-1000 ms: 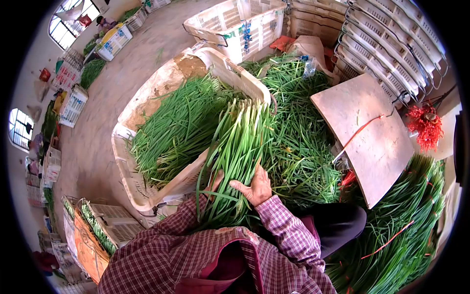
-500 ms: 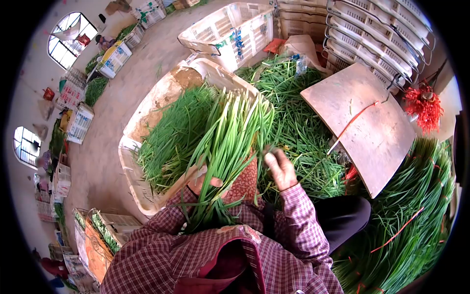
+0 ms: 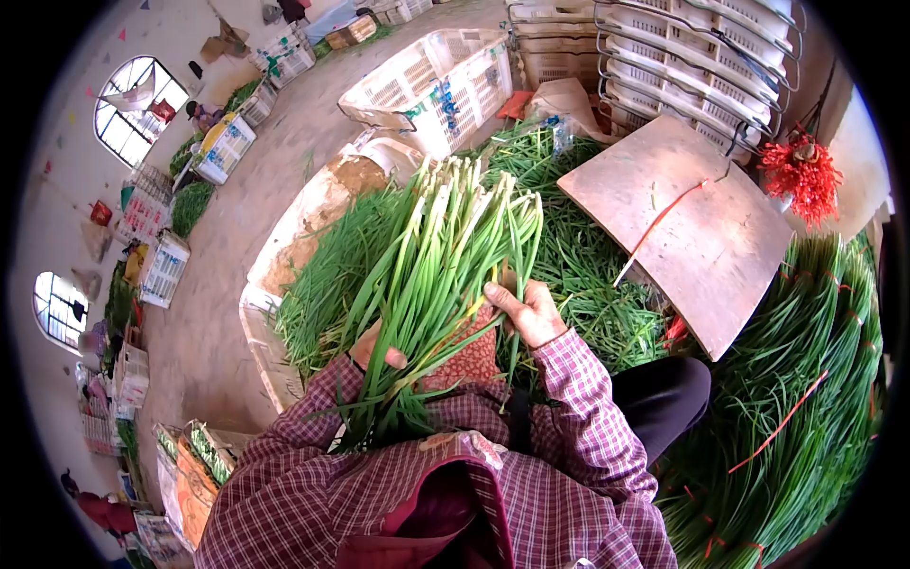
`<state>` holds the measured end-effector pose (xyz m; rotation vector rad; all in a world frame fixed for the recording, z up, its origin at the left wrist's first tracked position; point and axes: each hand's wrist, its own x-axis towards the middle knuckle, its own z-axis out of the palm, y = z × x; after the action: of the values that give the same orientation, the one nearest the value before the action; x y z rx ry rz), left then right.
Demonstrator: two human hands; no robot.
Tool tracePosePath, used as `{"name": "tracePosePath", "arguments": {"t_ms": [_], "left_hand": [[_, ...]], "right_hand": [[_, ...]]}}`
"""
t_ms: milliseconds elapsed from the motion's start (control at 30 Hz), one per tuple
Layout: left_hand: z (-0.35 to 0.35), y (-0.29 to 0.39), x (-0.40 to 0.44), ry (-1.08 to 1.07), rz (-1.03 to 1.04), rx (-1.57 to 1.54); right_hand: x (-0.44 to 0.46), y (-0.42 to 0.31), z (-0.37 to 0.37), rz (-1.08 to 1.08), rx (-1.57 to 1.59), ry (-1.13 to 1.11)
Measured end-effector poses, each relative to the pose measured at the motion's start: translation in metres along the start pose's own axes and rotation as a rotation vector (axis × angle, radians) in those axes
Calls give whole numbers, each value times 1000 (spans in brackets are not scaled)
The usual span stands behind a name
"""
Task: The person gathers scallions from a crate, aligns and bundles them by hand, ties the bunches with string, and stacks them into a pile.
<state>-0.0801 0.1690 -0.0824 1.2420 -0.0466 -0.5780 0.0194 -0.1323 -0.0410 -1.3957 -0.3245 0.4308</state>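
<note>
A thick bunch of garlic chives (image 3: 441, 251), pale stems pointing away from me, lies across my left hand (image 3: 377, 351). That hand is closed round the lower, leafy part, its thumb showing on top. At the right edge of the bunch my right hand (image 3: 531, 311) is pinched, thumb against fingers, on a few chive leaves, one of them yellowish. Under the bunch a red patterned cloth (image 3: 463, 360) covers my lap. More loose chives (image 3: 332, 275) fill the white plastic crate (image 3: 265, 346) on the left.
Loose leaves (image 3: 607, 284) heap up to the right, below a tilted board (image 3: 678, 223) with a red tie on it. Tied chive bundles (image 3: 796, 398) stand at far right. Stacked crates (image 3: 682, 66) and red ties (image 3: 801, 180) are behind; another crate (image 3: 427, 90) stands beyond.
My right hand, blurred and apart from the bunch earlier, has come left and up to its edge and closed on leaves. The bunch has spread a little. The view has shifted slightly.
</note>
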Motion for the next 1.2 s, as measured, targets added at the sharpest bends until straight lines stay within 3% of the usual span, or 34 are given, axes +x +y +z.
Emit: {"name": "tracePosePath", "arguments": {"t_ms": [33, 67, 233, 300, 333, 433, 467, 567, 633, 767, 833, 900, 967, 1033, 1100, 1200], "left_hand": [[2, 3, -1, -26, 8, -2], [3, 6, -1, -52, 16, -3], [8, 16, 2, -263, 17, -53], [1, 13, 0, -405, -78, -183], [7, 20, 1, -426, -54, -145], [-10, 6, -9, -352, -46, -81], [-10, 6, 0, -500, 37, -29], [1, 15, -11, -394, -84, -101], [12, 28, -15, -359, -68, -156], [-12, 25, -8, -526, -15, -105], [-18, 26, -5, -679, 51, -86], [-18, 27, -5, -714, 51, -89], [-18, 28, -5, -688, 36, -94], [-19, 28, -4, -667, 29, -96], [-19, 30, -3, -654, 21, -100], [-11, 29, -5, -638, 11, -107]], "right_hand": [[-8, -16, 0, 94, 54, 88], [-6, -8, -4, 95, 258, 91], [-5, -1, -52, 42, 566, 107], [-7, -19, -83, 2, 698, -3], [-6, -32, -88, 10, 670, 87], [5, -40, -118, -20, 758, 16], [4, -50, -121, -49, 743, 145], [3, -55, -171, -223, 841, 338], [-8, -56, -200, -236, 726, 381], [-10, -28, -186, 24, -77, 465], [-25, -29, -160, 143, -1137, 117], [-37, -27, -130, -6, -1405, 223], [-29, -34, -113, -291, -1042, 273], [-22, -54, -87, -402, -743, 229], [-11, -62, -64, -573, -789, 261], [1, -68, -32, -173, -676, 135]]}}
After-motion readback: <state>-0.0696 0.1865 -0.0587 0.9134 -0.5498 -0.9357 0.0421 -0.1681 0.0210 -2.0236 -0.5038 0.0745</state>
